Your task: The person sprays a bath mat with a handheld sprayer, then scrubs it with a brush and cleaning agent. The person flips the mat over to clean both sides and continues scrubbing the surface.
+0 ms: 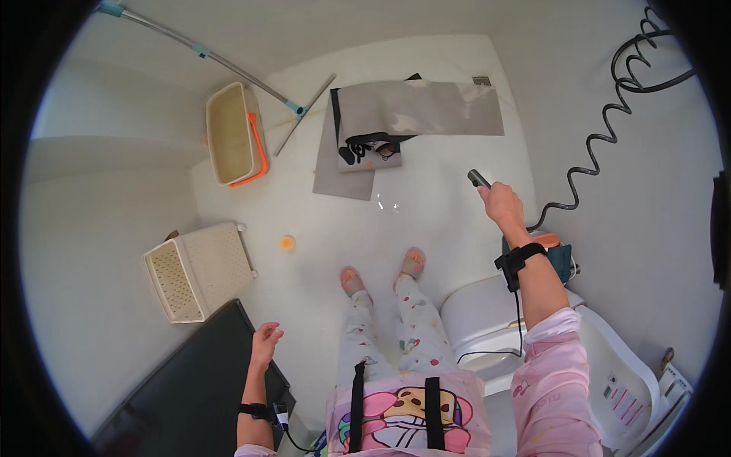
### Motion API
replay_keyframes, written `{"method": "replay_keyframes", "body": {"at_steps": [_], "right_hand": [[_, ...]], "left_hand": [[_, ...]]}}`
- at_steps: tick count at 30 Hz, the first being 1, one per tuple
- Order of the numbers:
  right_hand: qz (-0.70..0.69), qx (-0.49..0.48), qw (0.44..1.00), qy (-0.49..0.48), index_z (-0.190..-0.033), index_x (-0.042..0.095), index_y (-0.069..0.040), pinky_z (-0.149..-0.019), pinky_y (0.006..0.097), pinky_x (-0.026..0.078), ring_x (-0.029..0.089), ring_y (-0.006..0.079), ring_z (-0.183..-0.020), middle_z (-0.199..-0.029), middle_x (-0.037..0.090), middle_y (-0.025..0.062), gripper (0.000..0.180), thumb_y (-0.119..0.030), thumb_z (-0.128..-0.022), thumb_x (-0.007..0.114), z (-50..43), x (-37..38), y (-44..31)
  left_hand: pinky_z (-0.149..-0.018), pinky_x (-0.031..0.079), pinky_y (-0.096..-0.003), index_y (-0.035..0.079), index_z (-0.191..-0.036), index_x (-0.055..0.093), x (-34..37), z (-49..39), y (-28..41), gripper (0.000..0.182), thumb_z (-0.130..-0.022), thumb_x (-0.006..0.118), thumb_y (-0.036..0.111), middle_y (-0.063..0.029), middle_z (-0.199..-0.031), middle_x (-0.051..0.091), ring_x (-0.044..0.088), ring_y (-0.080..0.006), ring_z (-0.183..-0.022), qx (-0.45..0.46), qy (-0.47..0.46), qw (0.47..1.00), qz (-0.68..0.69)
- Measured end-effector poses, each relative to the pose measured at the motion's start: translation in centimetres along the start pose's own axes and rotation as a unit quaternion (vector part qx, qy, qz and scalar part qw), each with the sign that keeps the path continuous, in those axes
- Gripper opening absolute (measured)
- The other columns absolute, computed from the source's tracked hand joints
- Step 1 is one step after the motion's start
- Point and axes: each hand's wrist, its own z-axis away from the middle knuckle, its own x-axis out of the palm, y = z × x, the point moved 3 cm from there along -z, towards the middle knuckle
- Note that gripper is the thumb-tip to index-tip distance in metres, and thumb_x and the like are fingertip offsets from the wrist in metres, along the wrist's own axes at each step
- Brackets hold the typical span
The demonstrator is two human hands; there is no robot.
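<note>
My right hand [503, 204] is wrapped around a handheld spray nozzle [478, 179], its dark head pointing up and left over the wet white floor. Ahead of the nozzle lies a folded grey mat [422, 108] with black edging; a turned-over part shows a black cartoon print [368, 154]. My left hand [266, 343] hangs free with loosely bent fingers and holds nothing. Below it in the picture is a dark glossy panel [194, 383]. Whether water leaves the nozzle cannot be made out.
A coiled black hose [582, 171] runs along the right wall. At the left stand a beige bucket [231, 137] with an orange handle, a floor squeegee [285, 128] and a perforated basket [214, 274]. A toilet [480, 308] and a white plastic tub [619, 383] are at my right. An orange round object [287, 243] lies on the floor.
</note>
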Motion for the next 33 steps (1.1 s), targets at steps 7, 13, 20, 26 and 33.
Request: {"method": "replay_keyframes", "body": {"at_steps": [7, 13, 20, 26, 33], "right_hand": [[-0.054, 0.123, 0.991, 0.014, -0.093, 0.064, 0.0, -0.079, 0.047, 0.049, 0.062, 0.0387, -0.093, -0.096, 0.065, 0.0214, 0.046, -0.044, -0.089, 0.052, 3.1, -1.3, 2.1], [-0.041, 0.042, 0.998, -0.003, -0.094, 0.063, 0.0, -0.08, 0.0476, 0.049, 0.061, 0.0394, -0.094, -0.097, 0.064, 0.0228, 0.046, -0.044, -0.089, 0.051, 5.7, -0.3, -0.7], [-0.05, 0.065, 0.996, 0.037, -0.092, 0.063, 0.001, -0.078, 0.0482, 0.048, 0.06, 0.0417, -0.091, -0.095, 0.064, 0.0234, 0.046, -0.044, -0.089, 0.052, 6.0, -1.0, 0.9], [-0.064, 0.123, 0.989, 0.043, -0.092, 0.062, 0.002, -0.078, 0.0491, 0.048, 0.06, 0.0422, -0.092, -0.095, 0.063, 0.0244, 0.047, -0.044, -0.089, 0.051, 6.1, -0.2, 5.0], [-0.041, 0.215, 0.974, 0.056, -0.095, 0.062, 0.001, -0.082, 0.048, 0.046, 0.059, 0.0406, -0.097, -0.097, 0.063, 0.0236, 0.05, -0.046, -0.09, 0.048, 6.2, -2.1, 11.4]], "left_hand": [[-0.078, 0.044, -0.0275, 0.005, -0.11, 0.056, -2.7, -1.9, -0.1, 0.024, -0.089, 0.055, 0.017, -0.004, -0.092, 0.063, 0.059, -0.0131, -0.089, 0.02, -0.006, 1.0, 0.018], [-0.078, 0.045, -0.0292, 0.004, -0.109, 0.057, -2.4, -1.6, -0.2, 0.024, -0.089, 0.055, 0.016, -0.0048, -0.092, 0.063, 0.059, -0.0135, -0.089, 0.02, -0.037, 0.999, 0.001], [-0.079, 0.045, -0.0293, 0.004, -0.11, 0.057, -3.9, -1.9, -0.8, 0.025, -0.089, 0.055, 0.016, -0.005, -0.093, 0.063, 0.059, -0.0136, -0.09, 0.014, -0.038, 0.999, -0.015], [-0.077, 0.045, -0.0283, 0.004, -0.11, 0.057, -3.9, -2.2, -1.5, 0.025, -0.089, 0.054, 0.017, -0.0047, -0.093, 0.063, 0.059, -0.0133, -0.088, 0.013, -0.04, 0.999, -0.012], [-0.079, 0.045, -0.0289, 0.004, -0.111, 0.057, -2.8, -2.3, -0.8, 0.026, -0.088, 0.054, 0.017, -0.0041, -0.092, 0.063, 0.059, -0.0131, -0.089, 0.013, -0.038, 0.999, -0.005]]}}
